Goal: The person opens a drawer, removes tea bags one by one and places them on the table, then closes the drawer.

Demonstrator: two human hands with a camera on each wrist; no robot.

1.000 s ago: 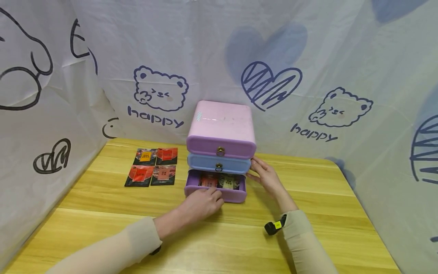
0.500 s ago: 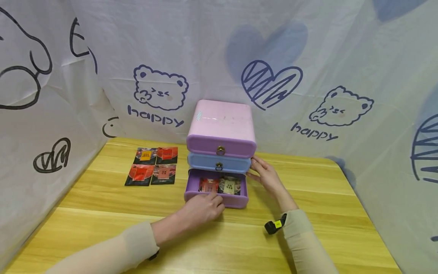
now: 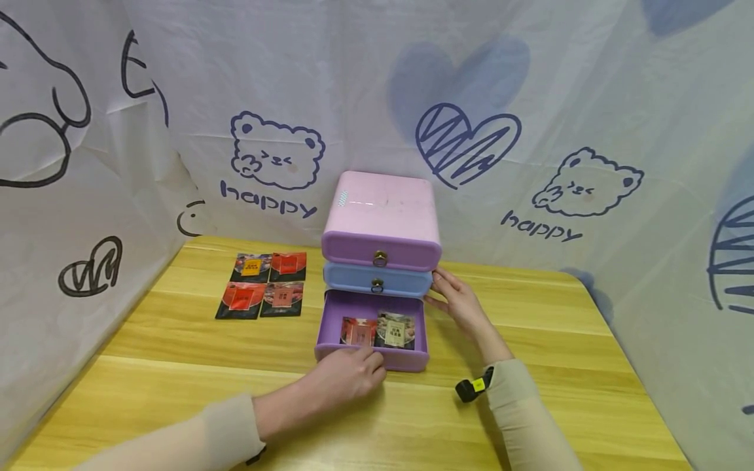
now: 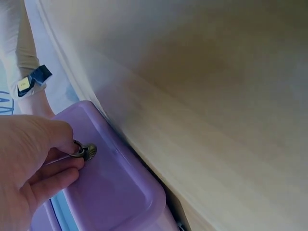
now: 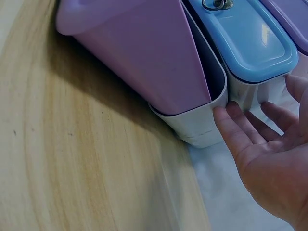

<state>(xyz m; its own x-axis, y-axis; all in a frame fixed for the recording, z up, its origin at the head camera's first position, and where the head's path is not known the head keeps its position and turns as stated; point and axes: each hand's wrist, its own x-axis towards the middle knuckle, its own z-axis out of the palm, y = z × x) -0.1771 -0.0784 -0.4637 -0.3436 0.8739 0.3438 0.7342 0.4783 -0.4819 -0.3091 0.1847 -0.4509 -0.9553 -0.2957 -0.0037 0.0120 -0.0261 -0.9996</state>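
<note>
A small three-tier drawer cabinet (image 3: 389,203) stands on the table, its bottom purple drawer (image 3: 406,360) pulled well out. My left hand (image 3: 347,376) is at the drawer's front; the left wrist view shows thumb and fingers pinching its brass ring pull (image 4: 86,151). Inside the drawer lie two flat packets, one red (image 3: 359,332) and one with a pale green label (image 3: 395,332). Against the cabinet's right side rests my right hand (image 3: 462,307). In the right wrist view its extended fingertips touch the white casing (image 5: 202,122) of the bottom tier.
Several red and black packets (image 3: 261,286) lie in a block on the table (image 3: 177,353), left of the cabinet. The blue middle drawer (image 3: 347,279) and purple top drawer (image 3: 350,248) are closed. A printed white curtain (image 3: 365,85) hangs behind the table.
The bottom drawer has slid farther out toward me along with my left hand, showing more of both packets inside. My right hand has stayed at the cabinet's side.
</note>
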